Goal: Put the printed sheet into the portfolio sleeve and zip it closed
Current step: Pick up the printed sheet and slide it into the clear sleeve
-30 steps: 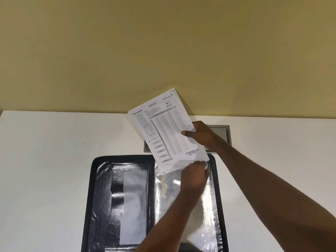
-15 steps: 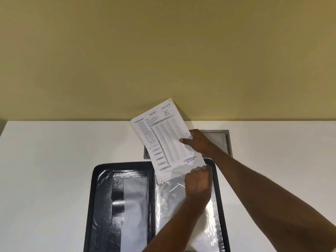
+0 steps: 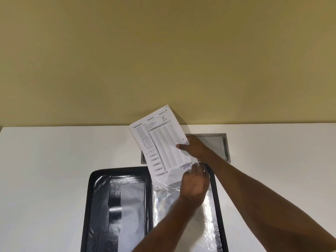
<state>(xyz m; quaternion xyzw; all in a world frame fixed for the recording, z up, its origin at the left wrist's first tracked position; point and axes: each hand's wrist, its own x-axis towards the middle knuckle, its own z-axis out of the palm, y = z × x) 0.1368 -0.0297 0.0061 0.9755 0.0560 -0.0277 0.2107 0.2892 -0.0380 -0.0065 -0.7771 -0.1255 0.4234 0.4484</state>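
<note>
Pinching the white printed sheet (image 3: 164, 142) at its right edge, your right hand (image 3: 195, 148) tilts it at frame centre, lower end entering the clear plastic sleeve (image 3: 181, 211) of the open black zip portfolio (image 3: 101, 206) on the white table (image 3: 45, 170). Your left hand (image 3: 195, 185) grips the sleeve's mouth.

white table (image 3: 54, 179) — open black portfolio (image 3: 116, 211) flat on it | grey inset panel (image 3: 218, 142) behind

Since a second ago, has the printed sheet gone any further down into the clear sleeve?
Yes. The printed sheet has slid down: its lower corner now sits inside the clear sleeve, below the portfolio's top rim, where before it only reached the opening.
</note>
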